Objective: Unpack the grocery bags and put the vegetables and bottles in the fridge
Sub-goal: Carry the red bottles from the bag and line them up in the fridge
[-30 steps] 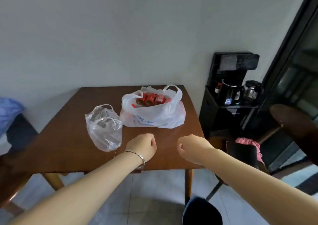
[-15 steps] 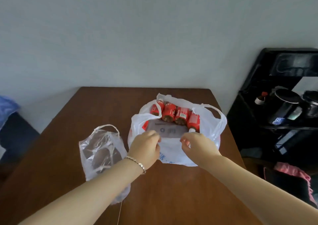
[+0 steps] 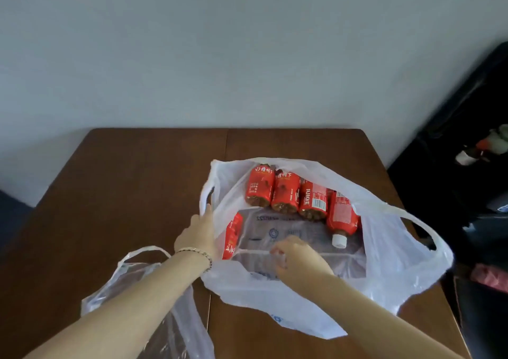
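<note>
Now the table [image 3: 137, 180] carries the white bag [image 3: 390, 248] with its mouth pulled far wider than half a second ago. The red bottles [image 3: 286, 191] lying inside are now exposed and look ready to lift out. The clear bag [image 3: 123, 276] lies just beside it, ungrasped. The left hand [image 3: 196, 235] grips the white bag's left rim. The right hand [image 3: 299, 259] pinches its near rim, fingers [image 3: 280, 250] curled on plastic.

On the table [image 3: 132, 193], the larger bag [image 3: 384, 262] lies right of centre, the smaller bag [image 3: 176, 331] just beside it at near left. Inside the larger bag, four bottles [image 3: 286, 191] lie side by side at the far end and a fifth bottle [image 3: 232, 235] lies along the left wall. The left hand [image 3: 196, 235] grips its left rim; the right hand [image 3: 297, 259] pinches its near rim.
</note>
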`<state>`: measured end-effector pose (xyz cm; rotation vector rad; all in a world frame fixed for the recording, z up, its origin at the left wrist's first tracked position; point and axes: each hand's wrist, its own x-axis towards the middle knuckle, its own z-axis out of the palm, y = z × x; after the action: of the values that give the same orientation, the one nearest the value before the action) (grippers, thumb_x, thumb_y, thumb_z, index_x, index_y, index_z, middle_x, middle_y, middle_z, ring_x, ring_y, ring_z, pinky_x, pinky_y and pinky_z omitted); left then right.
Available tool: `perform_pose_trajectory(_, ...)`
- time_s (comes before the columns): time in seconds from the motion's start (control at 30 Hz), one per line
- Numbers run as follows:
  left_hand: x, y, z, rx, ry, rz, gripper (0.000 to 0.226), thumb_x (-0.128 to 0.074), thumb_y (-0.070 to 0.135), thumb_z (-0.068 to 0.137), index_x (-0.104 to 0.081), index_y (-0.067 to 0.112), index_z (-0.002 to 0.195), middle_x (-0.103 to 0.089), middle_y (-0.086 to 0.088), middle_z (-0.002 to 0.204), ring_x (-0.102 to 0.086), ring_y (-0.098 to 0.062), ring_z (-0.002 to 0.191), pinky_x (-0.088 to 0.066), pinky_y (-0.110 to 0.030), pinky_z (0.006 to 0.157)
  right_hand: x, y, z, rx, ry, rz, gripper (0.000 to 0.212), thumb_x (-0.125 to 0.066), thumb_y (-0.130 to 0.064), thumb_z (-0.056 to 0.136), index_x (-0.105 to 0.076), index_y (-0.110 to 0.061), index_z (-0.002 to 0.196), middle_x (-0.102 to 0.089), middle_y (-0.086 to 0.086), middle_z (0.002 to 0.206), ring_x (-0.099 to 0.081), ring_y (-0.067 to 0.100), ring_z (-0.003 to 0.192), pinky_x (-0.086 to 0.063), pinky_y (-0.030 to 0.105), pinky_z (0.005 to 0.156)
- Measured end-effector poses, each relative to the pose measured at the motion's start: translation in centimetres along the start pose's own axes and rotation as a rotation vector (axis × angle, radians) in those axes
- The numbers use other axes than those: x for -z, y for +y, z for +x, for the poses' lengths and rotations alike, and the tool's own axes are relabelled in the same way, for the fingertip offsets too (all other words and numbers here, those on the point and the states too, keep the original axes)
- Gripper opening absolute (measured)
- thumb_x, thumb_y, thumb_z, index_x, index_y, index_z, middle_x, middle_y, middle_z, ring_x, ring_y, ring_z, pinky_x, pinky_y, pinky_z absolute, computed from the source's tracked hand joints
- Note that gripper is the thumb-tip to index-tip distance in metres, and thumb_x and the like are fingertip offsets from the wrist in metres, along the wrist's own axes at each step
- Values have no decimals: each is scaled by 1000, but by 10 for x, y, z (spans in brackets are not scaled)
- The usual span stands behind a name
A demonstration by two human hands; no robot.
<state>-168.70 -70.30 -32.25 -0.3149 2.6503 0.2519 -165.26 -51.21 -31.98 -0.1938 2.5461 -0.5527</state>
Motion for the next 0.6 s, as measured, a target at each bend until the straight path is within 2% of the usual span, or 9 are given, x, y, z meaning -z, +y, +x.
perform_pose_trajectory(0.07, -1, -9, 10, 45, 58, -104, 87, -58, 1, 86, -2, 23, 150, -38, -8, 142, -54, -28, 118, -49, -39, 93, -4, -8, 31, 49, -58, -45, 30, -49, -22, 94, -54, -18, 123, -45, 3, 130, -46, 22, 120, -43, 33, 97)
perform_pose_trajectory(0.13, -2, -16, 18, 67, 107, -235, 84, -56, 3, 88, -4, 26, 150, -36, -7, 145, -57, -26, 114, -53, -36, 89, -8, -19, 61, 137, -68, -97, 41, -56, -29, 91, -48, -17, 129, -41, 3, 136, -39, 23, 127, -38, 35, 102)
perform_pose_trajectory(0.2, -6, -24, 21, 66, 137, -327, 79, -53, 5, 90, -7, 33, 148, -35, -5, 145, -63, -21, 101, -57, -32, 79, -15, -31, 86, 323, -77, -307, 58, -60, -31, 89, -35, -18, 140, -30, 5, 147, -28, 26, 136, -28, 39, 109)
perform_pose_trajectory(0.3, -12, -33, 20, -21, 202, -193, 74, -52, 11, 92, -9, 36, 147, -42, -3, 135, -61, -15, 99, -57, -27, 77, -26, -42, 114, 660, -9, -677, 70, -62, -29, 88, -25, -20, 147, -19, 5, 155, -14, 28, 143, -11, 43, 117)
perform_pose_trajectory(0.37, -19, -35, 15, -116, 240, -29, 70, -51, 17, 93, -11, 37, 146, -47, 0, 125, -57, -13, 104, -54, -23, 81, -30, -46, 126, 743, 16, -784, 70, -61, -28, 89, -24, -21, 147, -18, 3, 156, -11, 28, 144, -5, 45, 117)
perform_pose_trajectory(0.47, -28, -36, 12, -172, 259, 71, 66, -49, 18, 93, -14, 37, 146, -48, 2, 119, -54, -12, 105, -52, -22, 82, -36, -48, 134, 723, 33, -836, 70, -61, -28, 89, -23, -20, 147, -24, 4, 154, -19, 29, 142, -11, 45, 116)
perform_pose_trajectory(0.6, -29, -33, 12, -144, 267, 103, 67, -54, 12, 90, -21, 33, 145, -47, -2, 126, -52, -17, 108, -50, -25, 85, -43, -27, 125, 463, -27, -639, 86, -73, -40, 75, -25, -19, 144, -40, 7, 139, -40, 29, 127, -28, 42, 106)
